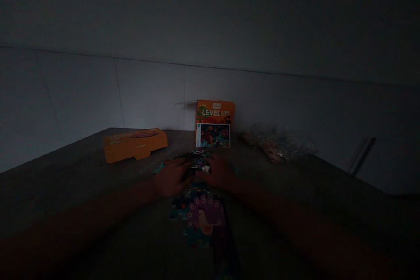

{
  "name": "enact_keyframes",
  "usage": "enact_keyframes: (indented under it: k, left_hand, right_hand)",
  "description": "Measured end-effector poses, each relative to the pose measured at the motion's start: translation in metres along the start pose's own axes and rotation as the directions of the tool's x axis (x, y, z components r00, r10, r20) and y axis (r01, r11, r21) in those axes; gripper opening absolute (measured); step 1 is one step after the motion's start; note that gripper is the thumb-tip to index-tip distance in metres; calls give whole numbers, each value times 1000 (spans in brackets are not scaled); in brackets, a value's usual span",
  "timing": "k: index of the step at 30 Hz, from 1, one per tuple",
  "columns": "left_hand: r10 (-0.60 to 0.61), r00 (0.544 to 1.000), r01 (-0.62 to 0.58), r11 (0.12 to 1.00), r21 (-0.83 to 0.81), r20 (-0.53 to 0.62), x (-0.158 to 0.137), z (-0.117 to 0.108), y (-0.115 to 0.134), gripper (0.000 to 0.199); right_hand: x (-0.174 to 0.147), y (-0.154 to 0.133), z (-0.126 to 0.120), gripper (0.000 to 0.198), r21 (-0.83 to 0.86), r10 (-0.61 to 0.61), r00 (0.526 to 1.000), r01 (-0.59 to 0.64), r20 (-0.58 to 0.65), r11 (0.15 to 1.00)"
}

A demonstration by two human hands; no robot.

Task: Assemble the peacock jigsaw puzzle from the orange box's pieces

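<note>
In dim light, my left hand point(173, 177) rests over a heap of loose jigsaw puzzle pieces point(198, 164), its fingers stretched forward. On the heap's right side my right hand point(218, 171) is curved, thumb and fingers apart, with a whitish piece point(206, 169) showing between them. Whether fingertips press on single pieces is too dark to tell. Closer to me lies a joined part of the puzzle point(206, 218) with a purple peacock on it. Both hands are beyond this joined part.
An orange "LEVEL UP!" box point(215, 111) stands at the back, a picture card point(215, 135) leaning against it. An orange box lid point(136, 144) lies at left. Crumpled clear plastic point(282, 144) sits at right. Behind the table point(75, 175) is a pale wall point(151, 92).
</note>
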State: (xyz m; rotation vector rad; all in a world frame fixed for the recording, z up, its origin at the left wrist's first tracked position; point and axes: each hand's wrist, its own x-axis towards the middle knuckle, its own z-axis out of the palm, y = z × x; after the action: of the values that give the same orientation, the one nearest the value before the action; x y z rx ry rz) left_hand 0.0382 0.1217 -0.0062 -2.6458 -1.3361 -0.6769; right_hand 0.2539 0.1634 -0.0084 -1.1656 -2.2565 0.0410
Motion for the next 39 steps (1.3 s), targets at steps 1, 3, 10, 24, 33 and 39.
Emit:
enact_keyframes:
  k: [1, 3, 10, 24, 33, 39]
  left_hand:
    - [17, 1000, -17, 1000, -13, 6, 0, 2, 0, 34]
    - [20, 1000, -21, 999, -36, -3, -2, 2, -1, 33]
    - [90, 994, -95, 993, -72, -63, -6, -2, -1, 41]
    - [95, 984, -130, 963, -238, -152, -10, -7, -1, 29]
    - [-22, 989, -25, 952, -306, -149, -8, -7, -2, 31]
    - [-73, 989, 29, 949, -314, -130, -7, -7, -1, 17]
  right_hand:
    - [-2, -1, 5, 43, 17, -6, 1000, 6, 5, 1000]
    - [-6, -1, 9, 42, 61, -19, 1000, 18, 12, 998]
    - [-5, 1, 2, 26, 238, -69, 996, 82, -63, 968]
    - [-9, -7, -3, 20, 473, -56, 995, 87, -80, 877]
    - [-8, -5, 0, 16, 488, 48, 988, 30, -148, 872]
    - [-7, -5, -2, 23, 446, -35, 995, 72, -92, 892]
